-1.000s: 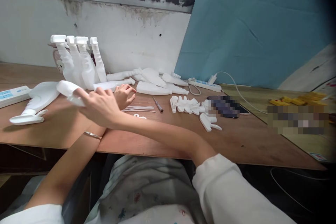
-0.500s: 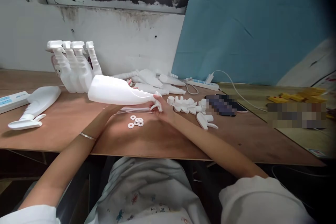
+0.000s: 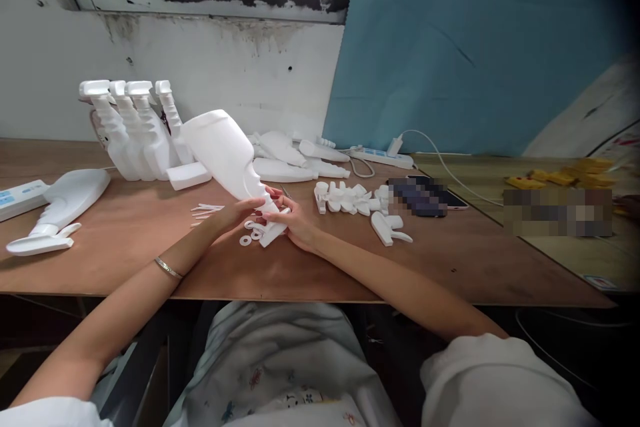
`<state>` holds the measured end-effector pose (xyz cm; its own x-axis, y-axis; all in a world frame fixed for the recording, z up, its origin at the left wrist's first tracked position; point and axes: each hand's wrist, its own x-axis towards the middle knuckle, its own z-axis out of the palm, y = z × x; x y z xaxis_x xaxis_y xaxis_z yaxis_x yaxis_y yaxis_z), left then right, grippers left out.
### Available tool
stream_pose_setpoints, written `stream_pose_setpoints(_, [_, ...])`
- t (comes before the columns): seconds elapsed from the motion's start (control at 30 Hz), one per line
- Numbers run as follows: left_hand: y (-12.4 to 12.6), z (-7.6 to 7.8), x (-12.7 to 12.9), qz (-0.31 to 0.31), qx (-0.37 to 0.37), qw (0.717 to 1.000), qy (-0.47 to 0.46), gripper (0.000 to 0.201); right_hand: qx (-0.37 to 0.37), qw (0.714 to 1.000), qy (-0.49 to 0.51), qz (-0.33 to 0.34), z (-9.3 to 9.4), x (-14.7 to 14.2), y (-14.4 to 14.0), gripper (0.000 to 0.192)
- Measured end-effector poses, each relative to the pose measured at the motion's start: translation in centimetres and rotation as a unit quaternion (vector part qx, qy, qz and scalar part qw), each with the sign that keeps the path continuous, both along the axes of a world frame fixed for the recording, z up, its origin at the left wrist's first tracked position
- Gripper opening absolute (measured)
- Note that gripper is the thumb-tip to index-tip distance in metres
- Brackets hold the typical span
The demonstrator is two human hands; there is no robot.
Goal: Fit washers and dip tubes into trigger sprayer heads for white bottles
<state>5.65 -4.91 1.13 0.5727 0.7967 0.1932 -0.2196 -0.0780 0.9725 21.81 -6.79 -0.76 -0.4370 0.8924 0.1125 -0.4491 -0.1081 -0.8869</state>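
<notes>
Your left hand [image 3: 239,212] and right hand [image 3: 294,219] meet at the neck of a white plastic spray bottle [image 3: 225,150], near the middle of the wooden table [image 3: 450,260]. The bottle is tilted, its base up and to the far left, its neck down toward you. Your left fingers are curled around the neck from the left. Your right fingers are closed on the white trigger head [image 3: 274,232] at the bottle's mouth, and the head's lower end rests on the table.

Just beside the trigger head, on its left, lie a few small white washers [image 3: 250,236]. A little farther left lies a bundle of thin white dip tubes [image 3: 205,209]. To the right of your hands is a heap of loose trigger heads [image 3: 350,199], with one more [image 3: 389,229] lying apart nearer to you.

At the far left four finished bottles [image 3: 133,130] stand upright by the wall, and another finished bottle [image 3: 57,208] lies on its side near the left edge. Empty bottles [image 3: 295,159] lie in a pile behind your hands. A white power strip [image 3: 383,159] sits by the blue board.
</notes>
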Motion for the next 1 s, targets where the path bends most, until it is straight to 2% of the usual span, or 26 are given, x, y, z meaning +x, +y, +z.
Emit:
stream_pose_setpoints(0.1, [-0.2,0.0,0.3,-0.002,-0.027,1.000,0.000,0.032,0.010,1.000,-0.009,0.008,-0.2,-0.1,0.0,0.030])
stream_pose_setpoints(0.2, [-0.4,0.4,0.3,-0.006,-0.028,1.000,-0.006,0.038,-0.005,0.997,-0.026,0.075,-0.2,0.0,0.2,0.027])
stream_pose_setpoints(0.33, [-0.5,0.8,0.2,-0.060,-0.044,0.997,-0.011,0.046,-0.025,0.985,-0.030,0.167,-0.1,0.1,0.3,0.024])
stream_pose_setpoints(0.47, [-0.8,0.8,0.3,-0.106,-0.057,0.993,-0.012,0.048,-0.038,0.978,-0.021,0.205,-0.1,0.2,0.1,0.027])
stream_pose_setpoints(0.63, [-1.0,0.6,0.8,-0.143,-0.049,0.988,0.026,0.046,-0.051,0.977,-0.034,0.206,-0.2,0.0,-0.2,0.041])
stream_pose_setpoints(0.83, [-1.0,0.5,1.2,-0.131,-0.024,0.990,0.043,0.041,-0.027,0.977,-0.073,0.197,-0.2,-0.2,-0.8,0.026])
stream_pose_setpoints(1.0, [-1.4,0.2,1.5,-0.098,0.003,0.994,0.053,0.034,0.012,0.984,-0.083,0.158,-0.2,-0.3,-1.0,0.030])
